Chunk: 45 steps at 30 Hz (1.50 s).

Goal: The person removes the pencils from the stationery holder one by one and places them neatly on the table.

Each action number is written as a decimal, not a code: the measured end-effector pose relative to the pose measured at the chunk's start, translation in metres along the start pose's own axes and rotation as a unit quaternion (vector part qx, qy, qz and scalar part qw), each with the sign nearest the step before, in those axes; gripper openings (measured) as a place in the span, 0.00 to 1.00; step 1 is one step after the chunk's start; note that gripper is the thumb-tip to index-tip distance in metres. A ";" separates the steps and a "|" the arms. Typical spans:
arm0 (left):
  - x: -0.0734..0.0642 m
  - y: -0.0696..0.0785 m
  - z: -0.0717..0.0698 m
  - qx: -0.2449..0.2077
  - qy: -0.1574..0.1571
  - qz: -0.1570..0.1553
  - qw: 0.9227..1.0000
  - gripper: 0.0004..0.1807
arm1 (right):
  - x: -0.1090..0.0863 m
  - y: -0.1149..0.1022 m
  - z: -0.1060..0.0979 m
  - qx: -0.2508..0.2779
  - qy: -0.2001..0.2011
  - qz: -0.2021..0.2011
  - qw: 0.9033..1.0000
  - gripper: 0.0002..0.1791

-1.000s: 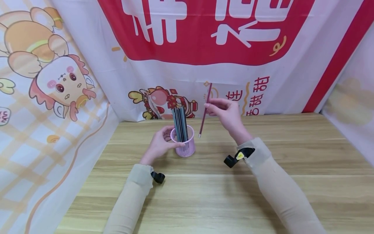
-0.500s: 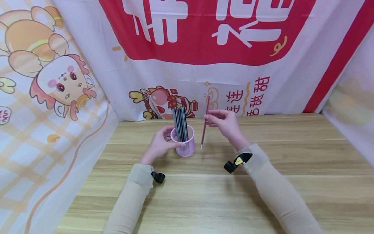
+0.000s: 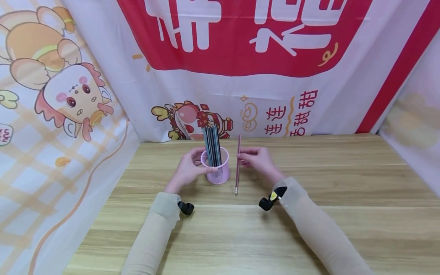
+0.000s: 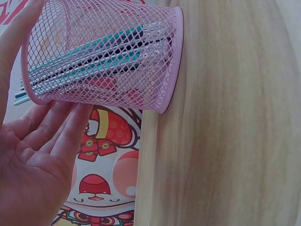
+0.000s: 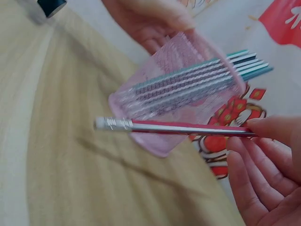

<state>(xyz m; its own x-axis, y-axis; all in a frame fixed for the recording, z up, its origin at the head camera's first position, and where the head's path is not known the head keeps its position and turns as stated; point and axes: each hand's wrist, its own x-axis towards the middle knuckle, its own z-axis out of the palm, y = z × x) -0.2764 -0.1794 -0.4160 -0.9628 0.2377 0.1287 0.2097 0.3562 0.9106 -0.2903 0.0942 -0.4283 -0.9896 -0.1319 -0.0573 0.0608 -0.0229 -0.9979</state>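
Observation:
A pink mesh pencil cup (image 3: 221, 177) stands upright on the wooden table, with several dark and teal pencils (image 3: 212, 147) leaning in it. My left hand (image 3: 185, 170) grips the cup near its rim, thumb in front and fingers behind. In the left wrist view the white eraser ends (image 4: 151, 44) of the pencils show through the mesh, low in the cup. Just right of the cup, my right hand (image 3: 259, 162) pinches a red pencil (image 5: 188, 128) between thumb and fingers. That pencil hangs nearly upright, eraser (image 5: 104, 123) down, its shadow falling on the wood.
The table (image 3: 240, 236) runs back to a white and red printed cloth (image 3: 240, 57). Another printed cloth (image 3: 62, 160) hangs along the left side. A small black camera (image 3: 186, 208) is strapped to the left wrist, and another camera (image 3: 266, 203) to the right.
The right hand has come down with the red pencil and a little to the left, and the pencil now stands straighter. The left hand and the cup have stayed in place.

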 end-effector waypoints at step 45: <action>0.001 -0.001 0.000 0.002 0.003 0.005 1.000 0.48 | 0.010 0.018 0.028 -0.157 0.065 0.075 0.982 0.13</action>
<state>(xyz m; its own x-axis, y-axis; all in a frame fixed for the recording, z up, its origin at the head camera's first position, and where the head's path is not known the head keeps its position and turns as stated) -0.2780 -0.1793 -0.4171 -0.9617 0.2358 0.1398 0.2197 0.3578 0.9076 -0.2951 0.0644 -0.4458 -0.9819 0.0185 -0.1883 0.1852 0.2975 -0.9366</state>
